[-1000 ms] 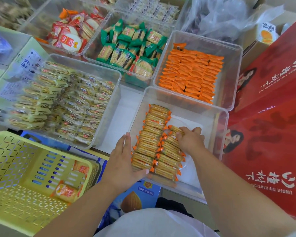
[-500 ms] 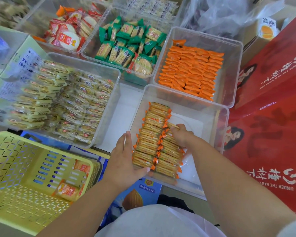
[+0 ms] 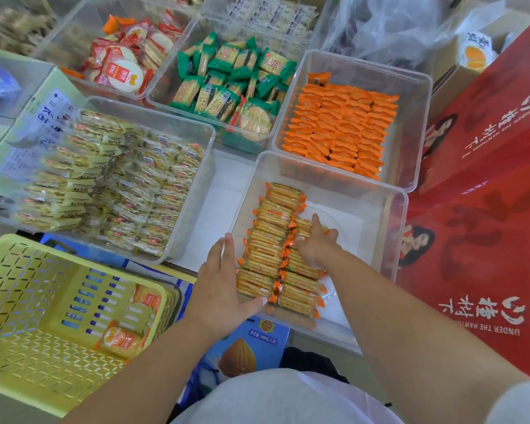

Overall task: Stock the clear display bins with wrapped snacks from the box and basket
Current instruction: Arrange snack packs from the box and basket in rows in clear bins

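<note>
A clear bin (image 3: 377, 191) in front of me holds two rows of orange-edged cracker packs (image 3: 270, 237). My left hand (image 3: 224, 283) lies flat against the bin's left wall, with its thumb under the near end of the left row. Resting on top of the shorter right row is my right hand (image 3: 317, 243), fingers stretched forward over the packs. The yellow basket (image 3: 28, 301) at lower left holds two orange cracker packs (image 3: 121, 341).
Other clear bins stand beyond: yellow packs (image 3: 110, 182) at left, green packs (image 3: 227, 81), orange sticks (image 3: 337, 123), red-and-white rice crackers (image 3: 123, 65). Red gift boxes (image 3: 484, 191) stand at the right. A blue almond-drink carton (image 3: 242, 353) lies below the bin.
My right hand slid left and forward along the right row, its fingers now stretched flat on the packs. My left hand stayed against the bin's left side.
</note>
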